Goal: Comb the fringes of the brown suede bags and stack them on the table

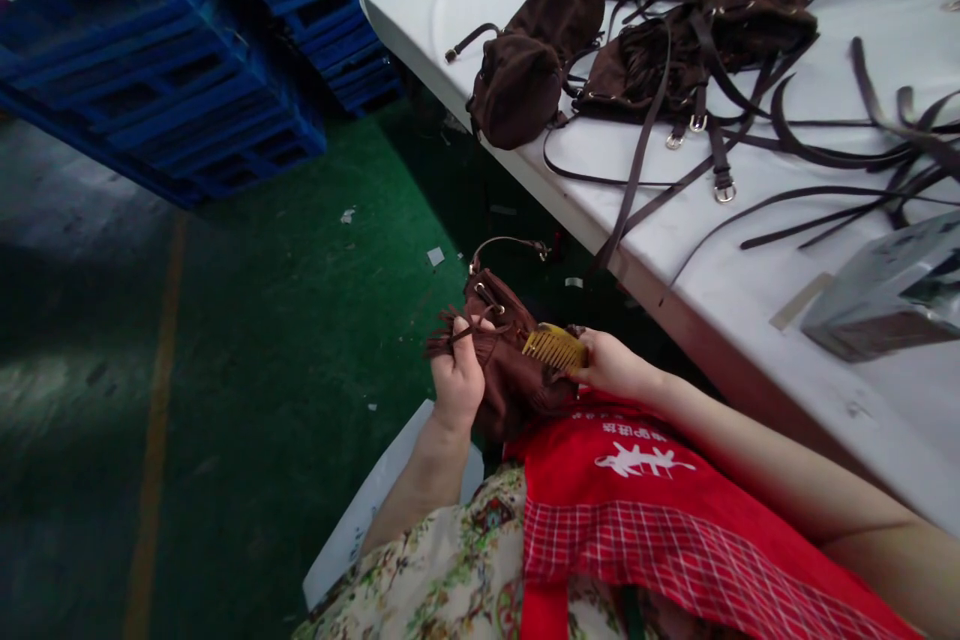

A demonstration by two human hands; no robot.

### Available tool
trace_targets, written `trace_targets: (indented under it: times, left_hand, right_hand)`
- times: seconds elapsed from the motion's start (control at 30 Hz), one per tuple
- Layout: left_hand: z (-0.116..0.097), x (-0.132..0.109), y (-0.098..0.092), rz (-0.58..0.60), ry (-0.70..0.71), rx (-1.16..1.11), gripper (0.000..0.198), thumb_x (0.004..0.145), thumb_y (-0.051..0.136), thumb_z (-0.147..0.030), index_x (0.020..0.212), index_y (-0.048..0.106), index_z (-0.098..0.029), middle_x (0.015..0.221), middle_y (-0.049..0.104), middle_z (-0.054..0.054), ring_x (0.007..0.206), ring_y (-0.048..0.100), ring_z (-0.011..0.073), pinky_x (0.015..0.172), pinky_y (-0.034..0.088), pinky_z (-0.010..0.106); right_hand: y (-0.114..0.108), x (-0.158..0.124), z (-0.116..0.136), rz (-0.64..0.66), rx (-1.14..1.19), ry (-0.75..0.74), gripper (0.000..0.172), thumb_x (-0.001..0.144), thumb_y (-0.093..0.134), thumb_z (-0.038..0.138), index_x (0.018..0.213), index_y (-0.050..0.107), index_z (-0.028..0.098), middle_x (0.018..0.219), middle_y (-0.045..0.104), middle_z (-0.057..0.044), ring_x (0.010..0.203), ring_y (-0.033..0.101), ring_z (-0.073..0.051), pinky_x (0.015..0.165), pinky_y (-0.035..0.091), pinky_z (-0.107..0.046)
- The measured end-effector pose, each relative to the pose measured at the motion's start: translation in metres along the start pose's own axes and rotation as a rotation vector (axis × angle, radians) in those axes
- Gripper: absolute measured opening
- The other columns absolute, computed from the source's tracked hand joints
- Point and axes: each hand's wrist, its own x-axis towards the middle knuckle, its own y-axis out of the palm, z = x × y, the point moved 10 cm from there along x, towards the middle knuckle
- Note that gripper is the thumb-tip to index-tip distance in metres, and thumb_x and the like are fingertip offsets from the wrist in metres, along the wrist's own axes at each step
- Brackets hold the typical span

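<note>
A small brown suede bag [501, 340] with fringe rests on my lap, above a red apron [637, 490]. My left hand [456, 375] is closed around the bag's fringe strands at its left side. My right hand [611, 360] grips a yellow comb [555, 348], its teeth lying against the bag's fringe. The bag's thin strap [510, 245] loops up above it.
A white table [750, 250] on the right carries several brown bags [540, 50], loose brown straps with buckles [720, 170] and a grey box [892, 290]. Blue plastic pallets [165, 80] are stacked at the far left on the green floor [300, 320]. White sheet [367, 510] lies beside my seat.
</note>
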Motion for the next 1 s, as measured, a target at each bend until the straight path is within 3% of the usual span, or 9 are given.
trace_targets:
  times: [0.13, 0.27, 0.47, 0.63, 0.83, 0.9, 1.0]
  left_hand:
    - [0.004, -0.011, -0.003, -0.127, -0.07, -0.018, 0.046, 0.092, 0.04, -0.049, 0.079, 0.067, -0.014, 0.086, 0.071, 0.01, 0.085, 0.067, 0.0188, 0.081, 0.052, 0.03]
    - [0.017, -0.019, -0.001, -0.15, -0.128, -0.018, 0.044, 0.092, 0.04, -0.049, 0.079, 0.067, -0.016, 0.087, 0.071, 0.009, 0.086, 0.067, 0.0181, 0.082, 0.052, 0.029]
    - [0.031, -0.013, -0.011, -0.214, -0.195, -0.091, 0.046, 0.09, 0.041, -0.052, 0.079, 0.067, -0.016, 0.089, 0.071, 0.009, 0.088, 0.068, 0.0185, 0.084, 0.052, 0.029]
    - [0.031, -0.011, -0.009, -0.241, -0.255, -0.075, 0.049, 0.089, 0.04, -0.055, 0.082, 0.069, -0.016, 0.089, 0.072, 0.009, 0.087, 0.068, 0.0189, 0.083, 0.052, 0.029]
    - [0.04, -0.015, -0.003, -0.269, -0.341, -0.173, 0.053, 0.088, 0.041, -0.058, 0.09, 0.07, -0.014, 0.096, 0.072, 0.011, 0.093, 0.068, 0.0204, 0.082, 0.053, 0.029]
    - [0.045, -0.016, -0.003, -0.29, -0.387, -0.216, 0.053, 0.086, 0.043, -0.059, 0.093, 0.069, -0.013, 0.1, 0.071, 0.012, 0.096, 0.067, 0.0212, 0.083, 0.053, 0.029]
    - [0.052, -0.018, 0.002, -0.292, -0.449, -0.316, 0.052, 0.085, 0.045, -0.059, 0.093, 0.069, -0.013, 0.104, 0.07, 0.013, 0.099, 0.066, 0.0212, 0.084, 0.052, 0.029]
  right_hand:
    - [-0.018, 0.002, 0.02, -0.101, -0.163, -0.089, 0.03, 0.069, 0.057, 0.01, 0.096, 0.068, 0.018, 0.099, 0.062, -0.006, 0.082, 0.06, -0.016, 0.072, 0.046, -0.024]
    - [-0.024, 0.004, 0.013, -0.077, -0.189, -0.084, 0.019, 0.067, 0.055, 0.01, 0.083, 0.064, 0.016, 0.084, 0.062, -0.004, 0.073, 0.058, -0.015, 0.065, 0.045, -0.023]
    - [-0.039, 0.005, -0.02, -0.045, 0.128, 0.118, 0.013, 0.068, 0.057, 0.021, 0.078, 0.061, 0.015, 0.071, 0.066, -0.001, 0.063, 0.059, -0.014, 0.056, 0.046, -0.021]
    - [-0.049, -0.001, -0.004, -0.064, 0.277, 0.146, 0.006, 0.065, 0.055, 0.02, 0.069, 0.056, 0.016, 0.054, 0.057, 0.003, 0.047, 0.053, -0.011, 0.048, 0.044, -0.021]
    - [-0.026, -0.01, -0.001, 0.022, 0.254, 0.172, 0.01, 0.066, 0.056, 0.016, 0.075, 0.061, 0.015, 0.063, 0.064, 0.0, 0.054, 0.057, -0.012, 0.051, 0.046, -0.021]
    - [-0.013, -0.01, -0.007, 0.053, 0.26, 0.179, 0.012, 0.069, 0.061, 0.02, 0.079, 0.063, 0.015, 0.071, 0.067, -0.002, 0.063, 0.061, -0.015, 0.057, 0.049, -0.023]
    - [0.01, -0.007, -0.014, 0.099, 0.35, 0.177, 0.027, 0.071, 0.068, 0.033, 0.091, 0.064, 0.015, 0.084, 0.07, -0.004, 0.076, 0.065, -0.02, 0.068, 0.053, -0.029]
